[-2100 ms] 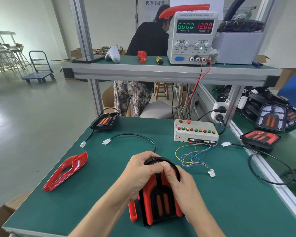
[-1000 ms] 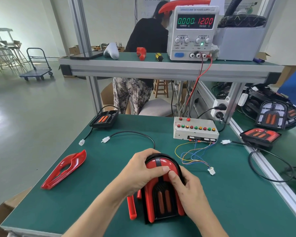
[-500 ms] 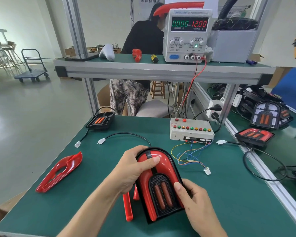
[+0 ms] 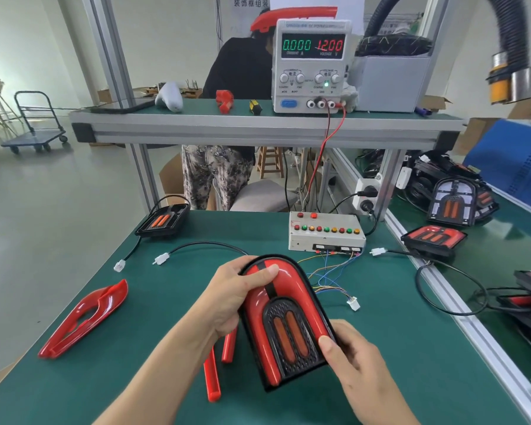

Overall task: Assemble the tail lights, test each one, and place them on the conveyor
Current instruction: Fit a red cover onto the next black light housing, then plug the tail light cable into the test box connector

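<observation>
Head view: both hands have the tail light point(image 4: 284, 320) lifted above the green table point(image 4: 411, 348). Left hand point(image 4: 230, 299) wraps its rounded top, thumb across the red lens; right hand point(image 4: 354, 363) pinches the lower right edge.

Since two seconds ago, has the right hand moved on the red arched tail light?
Yes. The right hand slid from the red arched tail light's top down to its near right corner.

Beyond the bench, a person in a black top and patterned trousers point(image 4: 218, 167) sits with their back turned, a wooden stool point(image 4: 270, 162) stands just beside them, a blue platform trolley point(image 4: 33, 139) waits far left, and a black corrugated hose point(image 4: 509, 41) hangs top right.
</observation>
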### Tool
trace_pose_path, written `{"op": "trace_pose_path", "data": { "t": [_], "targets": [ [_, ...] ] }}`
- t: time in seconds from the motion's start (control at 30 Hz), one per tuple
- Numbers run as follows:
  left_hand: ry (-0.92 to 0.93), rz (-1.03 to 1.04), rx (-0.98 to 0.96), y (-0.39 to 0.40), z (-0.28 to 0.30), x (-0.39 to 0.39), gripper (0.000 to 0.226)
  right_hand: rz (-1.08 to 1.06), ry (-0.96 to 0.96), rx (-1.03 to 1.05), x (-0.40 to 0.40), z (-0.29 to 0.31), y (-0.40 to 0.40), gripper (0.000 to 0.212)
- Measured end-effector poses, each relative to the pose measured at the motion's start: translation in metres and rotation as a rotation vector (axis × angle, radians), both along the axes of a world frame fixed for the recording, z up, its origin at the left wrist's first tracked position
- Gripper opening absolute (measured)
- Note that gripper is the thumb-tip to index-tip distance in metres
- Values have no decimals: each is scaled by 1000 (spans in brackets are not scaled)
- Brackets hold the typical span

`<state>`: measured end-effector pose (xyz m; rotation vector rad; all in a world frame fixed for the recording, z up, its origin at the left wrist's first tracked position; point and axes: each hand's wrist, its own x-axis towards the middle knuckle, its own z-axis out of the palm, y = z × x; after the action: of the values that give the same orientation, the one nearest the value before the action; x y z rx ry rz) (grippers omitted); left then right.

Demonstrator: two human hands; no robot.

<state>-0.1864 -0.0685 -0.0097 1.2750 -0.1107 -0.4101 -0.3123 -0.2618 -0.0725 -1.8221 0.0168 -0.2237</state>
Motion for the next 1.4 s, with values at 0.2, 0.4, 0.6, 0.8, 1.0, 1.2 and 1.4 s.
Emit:
{"op": "trace_pose_path", "data": {
  "t": [0.2, 0.4, 0.6, 0.8, 1.0, 1.2, 1.4],
  "targets": [
    [-184, -52, 206, -46, -6, -1, 52, -247, 90, 194, -14, -20, -25, 21],
    [-279, 228, 510, -36, -27, 30, 24, -645, 238, 381, -54, -12, -71, 25],
    [-308, 416, 1235, 38, -48, 65, 24, -708, 324, 409, -64, 11, -92, 31],
    [-278, 156, 1630, 66, -64, 67, 19, -816, 369, 435, -56, 3, -89, 31],
    [-357, 266, 1406, 76, -54, 66, 18, -865, 417, 276, -53, -4, -94, 36],
    [-601, 260, 1089, 59, 1, 42, 15, -856, 416, -257, -57, -3, -102, 36],
    [-802, 47, 878, 14, 45, -31, 16, -803, -211, -468, -48, 16, -71, 40]
  ]
}}
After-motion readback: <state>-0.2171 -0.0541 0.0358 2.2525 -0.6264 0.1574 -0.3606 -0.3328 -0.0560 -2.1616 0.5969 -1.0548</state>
